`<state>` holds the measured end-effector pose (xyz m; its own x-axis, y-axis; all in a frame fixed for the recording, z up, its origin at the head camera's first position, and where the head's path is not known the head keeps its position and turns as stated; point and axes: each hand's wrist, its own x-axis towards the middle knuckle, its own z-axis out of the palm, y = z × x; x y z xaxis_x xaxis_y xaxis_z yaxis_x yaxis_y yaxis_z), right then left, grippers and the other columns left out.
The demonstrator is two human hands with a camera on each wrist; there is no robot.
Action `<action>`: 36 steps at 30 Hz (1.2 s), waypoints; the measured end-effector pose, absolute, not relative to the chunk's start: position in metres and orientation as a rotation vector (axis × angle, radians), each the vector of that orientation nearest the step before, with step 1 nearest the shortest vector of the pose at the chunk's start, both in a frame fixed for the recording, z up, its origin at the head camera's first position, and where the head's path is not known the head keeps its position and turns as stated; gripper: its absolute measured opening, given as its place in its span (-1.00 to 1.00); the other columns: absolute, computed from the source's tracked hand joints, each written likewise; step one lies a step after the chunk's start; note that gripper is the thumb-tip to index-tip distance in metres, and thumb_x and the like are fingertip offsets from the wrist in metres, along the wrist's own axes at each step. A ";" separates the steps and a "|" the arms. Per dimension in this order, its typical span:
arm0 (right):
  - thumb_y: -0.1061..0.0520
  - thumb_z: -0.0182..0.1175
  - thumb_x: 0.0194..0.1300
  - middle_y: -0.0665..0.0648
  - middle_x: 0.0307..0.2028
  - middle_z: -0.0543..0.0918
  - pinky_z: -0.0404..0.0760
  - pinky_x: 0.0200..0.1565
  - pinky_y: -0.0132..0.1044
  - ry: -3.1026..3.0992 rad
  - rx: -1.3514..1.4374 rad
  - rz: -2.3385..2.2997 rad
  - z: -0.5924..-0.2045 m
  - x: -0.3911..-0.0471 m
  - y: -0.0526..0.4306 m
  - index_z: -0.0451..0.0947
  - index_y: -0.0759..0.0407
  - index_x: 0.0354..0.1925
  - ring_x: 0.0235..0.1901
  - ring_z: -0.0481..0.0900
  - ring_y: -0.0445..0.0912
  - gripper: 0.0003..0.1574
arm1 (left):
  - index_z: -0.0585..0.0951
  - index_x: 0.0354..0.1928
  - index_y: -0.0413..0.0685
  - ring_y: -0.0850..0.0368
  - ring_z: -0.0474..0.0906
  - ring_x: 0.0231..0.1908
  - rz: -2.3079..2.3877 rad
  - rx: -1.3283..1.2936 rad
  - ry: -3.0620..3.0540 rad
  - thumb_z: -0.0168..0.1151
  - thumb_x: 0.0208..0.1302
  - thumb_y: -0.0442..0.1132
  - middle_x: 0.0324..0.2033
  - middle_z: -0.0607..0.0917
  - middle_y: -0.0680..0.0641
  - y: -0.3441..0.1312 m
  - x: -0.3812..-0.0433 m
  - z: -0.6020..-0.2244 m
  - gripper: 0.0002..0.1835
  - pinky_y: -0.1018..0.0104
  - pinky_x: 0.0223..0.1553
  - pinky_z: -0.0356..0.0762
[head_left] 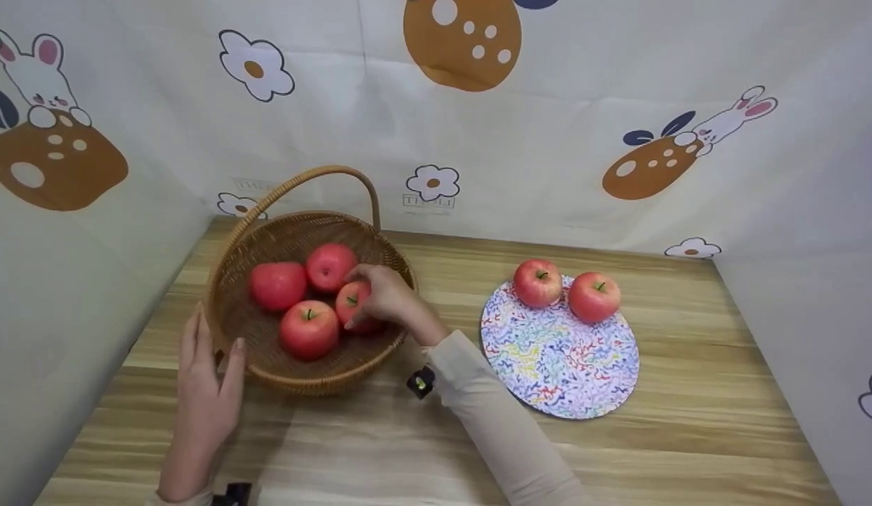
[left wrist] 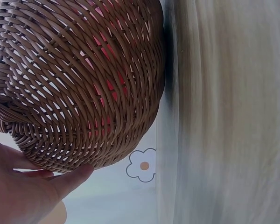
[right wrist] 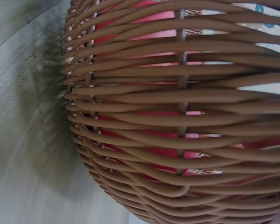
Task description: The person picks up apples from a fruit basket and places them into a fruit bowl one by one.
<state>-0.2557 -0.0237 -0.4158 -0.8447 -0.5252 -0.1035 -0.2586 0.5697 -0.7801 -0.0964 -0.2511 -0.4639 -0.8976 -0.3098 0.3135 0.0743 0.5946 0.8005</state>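
Observation:
A brown wicker basket with an arched handle stands on the table and holds several red apples. Inside it, my right hand grips an apple at the right side, thumb and fingers around it. Beside that lie another apple with its stem up and two more towards the back. My left hand rests against the basket's left side with fairly straight fingers and the thumb apart. In the left wrist view the thumb touches the weave. The right wrist view shows the basket wall, red fruit behind it.
To the right lies a round plate with a multicoloured squiggle pattern. Two apples, a left one and a right one, sit at its back edge. Printed cloth walls enclose the wooden table at the back and sides.

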 end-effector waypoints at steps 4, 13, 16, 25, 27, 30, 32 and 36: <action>0.33 0.74 -0.21 0.18 0.19 0.70 0.45 0.40 -0.24 2.517 -0.682 -1.115 -0.416 -0.257 -0.023 0.64 0.24 0.19 0.32 0.54 0.06 -0.08 | 0.03 0.69 -0.19 -0.41 0.18 0.51 -1.233 0.174 -2.367 0.06 0.59 -0.26 0.63 0.05 -0.30 -0.250 -0.097 -0.464 -0.25 -0.29 0.35 0.36; 0.34 0.75 -0.23 0.17 0.19 0.69 0.50 0.36 -0.20 2.536 -0.676 -1.087 -0.417 -0.256 -0.023 0.62 0.19 0.18 0.29 0.55 0.05 -0.06 | 0.02 0.69 -0.20 -0.39 0.18 0.52 -1.242 0.182 -2.367 0.06 0.60 -0.24 0.63 0.05 -0.29 -0.249 -0.097 -0.464 -0.24 -0.28 0.33 0.35; 0.35 0.74 -0.22 0.17 0.17 0.69 0.52 0.33 -0.19 2.537 -0.664 -1.108 -0.418 -0.256 -0.022 0.62 0.20 0.17 0.26 0.56 0.05 -0.08 | 0.03 0.68 -0.21 -0.39 0.18 0.52 -1.234 0.179 -2.366 0.07 0.59 -0.24 0.63 0.05 -0.29 -0.249 -0.097 -0.463 -0.24 -0.25 0.33 0.36; 0.33 0.74 -0.21 0.18 0.15 0.71 0.53 0.33 -0.21 2.548 -0.648 -1.130 -0.419 -0.253 -0.022 0.63 0.22 0.16 0.24 0.58 0.06 -0.10 | 0.05 0.68 -0.19 -0.41 0.20 0.51 -1.222 0.168 -2.351 0.09 0.58 -0.26 0.63 0.07 -0.29 -0.250 -0.096 -0.466 -0.24 0.01 0.33 0.38; 0.33 0.74 -0.21 0.20 0.15 0.70 0.52 0.32 -0.21 2.551 -0.630 -1.138 -0.418 -0.253 -0.023 0.62 0.23 0.17 0.24 0.58 0.07 -0.10 | 0.04 0.68 -0.19 -0.41 0.19 0.52 -1.220 0.179 -2.362 0.09 0.58 -0.25 0.64 0.06 -0.29 -0.250 -0.096 -0.466 -0.24 -0.06 0.33 0.38; 0.32 0.74 -0.21 0.22 0.15 0.69 0.53 0.32 -0.20 2.559 -0.611 -1.155 -0.417 -0.252 -0.023 0.60 0.25 0.18 0.23 0.57 0.07 -0.08 | 0.03 0.69 -0.19 -0.39 0.19 0.52 -1.215 0.191 -2.378 0.08 0.59 -0.24 0.64 0.05 -0.28 -0.249 -0.096 -0.465 -0.24 -0.17 0.31 0.37; 0.32 0.74 -0.21 0.24 0.15 0.68 0.53 0.32 -0.20 2.563 -0.614 -1.170 -0.416 -0.252 -0.023 0.60 0.27 0.19 0.23 0.57 0.08 -0.07 | 0.03 0.69 -0.20 -0.39 0.19 0.52 -1.219 0.192 -2.380 0.08 0.59 -0.25 0.64 0.05 -0.29 -0.249 -0.096 -0.465 -0.24 -0.20 0.31 0.37; 0.32 0.74 -0.21 0.23 0.15 0.69 0.53 0.29 -0.23 2.556 -0.634 -1.204 -0.416 -0.251 -0.021 0.63 0.25 0.19 0.22 0.57 0.06 -0.08 | 0.04 0.68 -0.20 -0.39 0.20 0.51 -1.215 0.187 -2.364 0.09 0.58 -0.27 0.63 0.06 -0.30 -0.249 -0.096 -0.465 -0.24 -0.04 0.35 0.37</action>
<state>-0.2515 -0.0215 -0.4162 -0.8756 -0.4817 -0.0356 -0.2793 0.5651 -0.7763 -0.0964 -0.2493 -0.4649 -0.8789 -0.3273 0.3470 0.0917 0.5979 0.7963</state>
